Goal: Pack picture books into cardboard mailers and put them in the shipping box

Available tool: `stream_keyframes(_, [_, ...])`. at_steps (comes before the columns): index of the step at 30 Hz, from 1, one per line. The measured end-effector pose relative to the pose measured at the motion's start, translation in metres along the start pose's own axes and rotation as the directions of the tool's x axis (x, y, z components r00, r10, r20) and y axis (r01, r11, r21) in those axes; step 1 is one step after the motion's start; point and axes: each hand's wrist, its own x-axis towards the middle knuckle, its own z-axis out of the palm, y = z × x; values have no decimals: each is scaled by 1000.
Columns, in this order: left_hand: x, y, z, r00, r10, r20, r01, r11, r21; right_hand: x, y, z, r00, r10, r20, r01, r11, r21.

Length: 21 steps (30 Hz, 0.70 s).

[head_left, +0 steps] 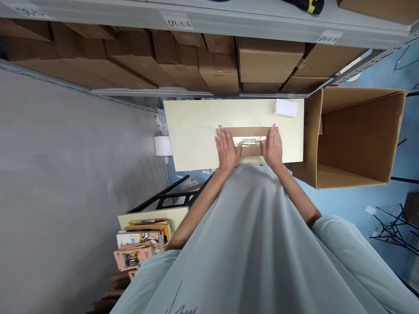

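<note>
Both palms lie flat on the taped box [249, 140], which sits at the near edge of the bench [196, 131]. To seat that tape well, I'd press evenly outward from the seam. Left hand [226, 148] and right hand [273, 146] bracket the tape strip [250, 140], fingers spread forward, no grip closed on anything, forearms angled inward.

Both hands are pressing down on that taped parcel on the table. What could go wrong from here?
1. The flat cardboard parcel lies near the table's front edge; pushed by the left hand or right hand, it might slide off.
2. The small white box sits near the far corner and could get knocked off.
</note>
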Motion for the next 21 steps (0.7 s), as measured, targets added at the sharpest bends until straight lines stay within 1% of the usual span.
stream_keyframes(1, [-3, 5, -4, 992, 106, 72, -109, 993, 43, -3, -6, -2, 996, -70, 54, 71, 997, -22])
stream_keyframes(2, [-5, 9, -7, 966, 205, 160, -218, 974, 67, -6, -10, -3, 984, -132, 117, 136, 990, -32])
stream_keyframes(3, [-7, 12, -9, 927, 285, 245, -311, 947, 75, -8, -12, -3, 968, -180, 178, 189, 981, -35])
stream_keyframes(4, [-9, 13, -10, 886, 341, 313, -381, 921, 75, -9, -12, -3, 950, -212, 228, 226, 974, -34])
stream_keyframes(5, [-10, 14, -9, 855, 375, 358, -426, 901, 75, -10, -12, -2, 935, -232, 267, 249, 968, -33])
stream_keyframes(6, [-11, 15, -8, 836, 391, 384, -451, 889, 78, -10, -10, -1, 925, -241, 294, 261, 965, -30])
stream_keyframes(8, [-11, 15, -7, 827, 393, 401, -465, 880, 95, -8, -5, 1, 916, -247, 315, 269, 963, -27])
stream_keyframes(12, [-7, 14, -10, 826, 398, 399, -478, 869, 125, -5, 0, 0, 919, -257, 300, 279, 960, -33])
stream_keyframes(17, [-6, -5, -22, 830, 415, 374, -489, 863, 127, -15, 15, -3, 915, -307, 263, 333, 941, -61])
stream_keyframes(21, [-5, -17, -22, 836, 431, 340, -493, 861, 121, -18, 31, 2, 909, -350, 228, 382, 917, -116])
